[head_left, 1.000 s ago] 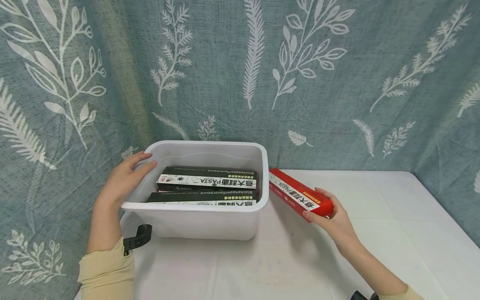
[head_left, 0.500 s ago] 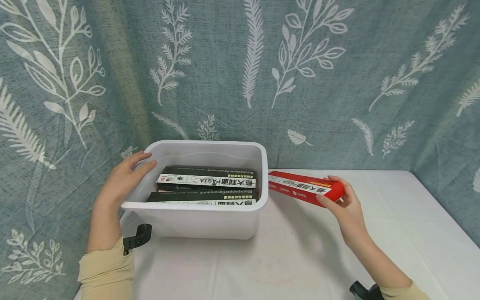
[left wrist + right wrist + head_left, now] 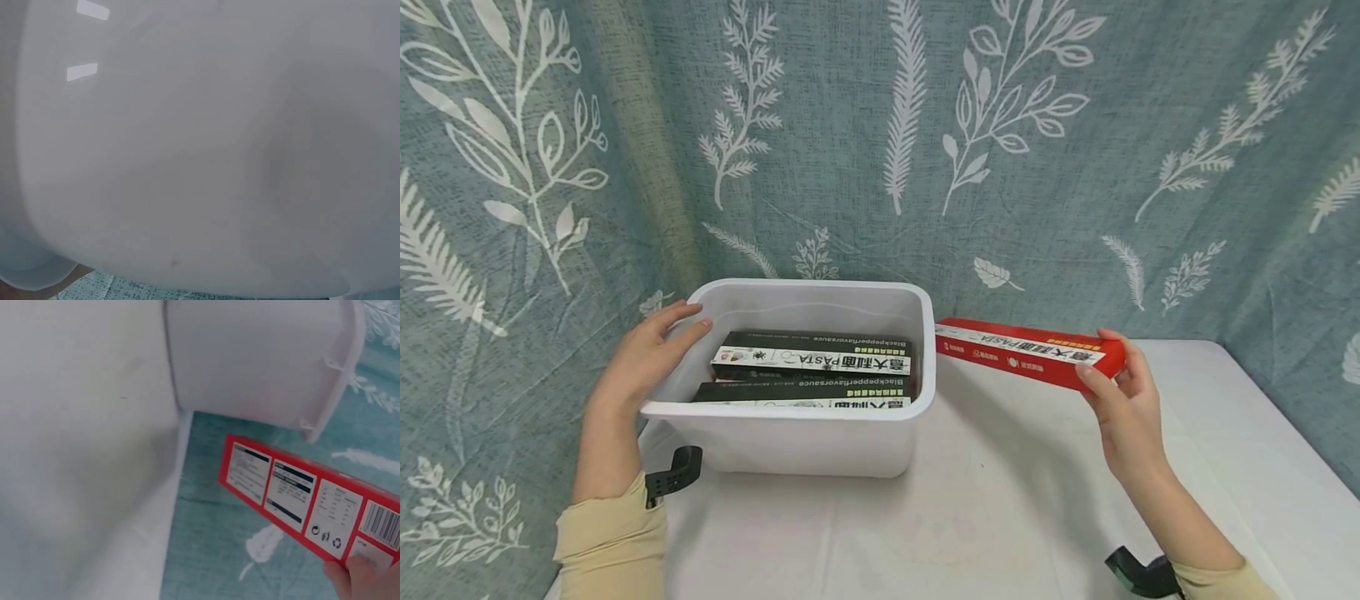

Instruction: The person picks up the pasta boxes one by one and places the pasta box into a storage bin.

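Note:
My right hand (image 3: 1129, 408) grips the right end of a long red pasta box (image 3: 1022, 350), thumb in front and fingers behind. Raised above the table, the box slants down slightly to its left end, beside the bin's right wall. A back panel with a barcode shows on the red box (image 3: 294, 490) in the right wrist view. My left hand (image 3: 643, 354) rests on the left rim of a white plastic bin (image 3: 805, 446), its fingers mostly straight. Inside the bin lie black pasta boxes; a rear box (image 3: 812, 354) and a front box (image 3: 805, 390) show.
A white cloth (image 3: 970, 517) covers the table. Behind it hangs a blue-green curtain (image 3: 850, 167) with white leaf prints. The bin's outer wall (image 3: 187, 156) fills most of the left wrist view.
My right hand has lifted the red pasta box and moved it to the right, turning it closer to level. The left hand and the bin have stayed put.

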A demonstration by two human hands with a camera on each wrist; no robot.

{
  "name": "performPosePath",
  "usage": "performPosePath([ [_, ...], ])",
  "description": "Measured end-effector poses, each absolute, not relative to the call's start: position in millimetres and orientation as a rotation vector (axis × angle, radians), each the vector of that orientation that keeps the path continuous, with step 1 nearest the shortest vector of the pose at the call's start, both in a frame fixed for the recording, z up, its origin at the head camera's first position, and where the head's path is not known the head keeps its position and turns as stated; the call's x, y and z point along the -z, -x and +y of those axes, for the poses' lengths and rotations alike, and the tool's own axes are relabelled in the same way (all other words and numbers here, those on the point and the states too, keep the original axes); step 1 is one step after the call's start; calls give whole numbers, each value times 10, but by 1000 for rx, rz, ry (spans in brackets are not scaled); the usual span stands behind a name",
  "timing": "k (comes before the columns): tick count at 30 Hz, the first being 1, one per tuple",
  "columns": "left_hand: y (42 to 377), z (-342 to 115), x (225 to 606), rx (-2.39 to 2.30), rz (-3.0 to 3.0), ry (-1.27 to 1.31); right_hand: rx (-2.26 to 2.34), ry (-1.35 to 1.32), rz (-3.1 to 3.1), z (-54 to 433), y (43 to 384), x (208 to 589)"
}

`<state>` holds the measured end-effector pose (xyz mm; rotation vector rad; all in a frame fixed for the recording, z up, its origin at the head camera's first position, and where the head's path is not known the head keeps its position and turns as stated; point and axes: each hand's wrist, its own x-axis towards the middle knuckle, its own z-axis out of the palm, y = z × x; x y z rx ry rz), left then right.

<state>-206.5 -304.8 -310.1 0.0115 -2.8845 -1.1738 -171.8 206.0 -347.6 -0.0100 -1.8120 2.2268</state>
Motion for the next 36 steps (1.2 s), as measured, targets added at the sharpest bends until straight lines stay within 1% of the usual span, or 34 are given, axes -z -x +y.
performPosePath([
  [10, 2120, -3068, 3095, 1164, -2882, -31, -2248, -133, -1453, 2010, 1778, 3242],
  [21, 2142, -3054, 3076, 1198, -2876, -35, -2346, -401, -1225, 1901, 1869, 3177],
  [29, 2167, -3029, 3094, 1203, -2876, -42, -2481, -441, -1308, 1737, 1886, 3179],
  [36, 2205, -3023, 3094, 1228, -2885, -57, -2530, -543, -1449, 1590, 1914, 3249],
])
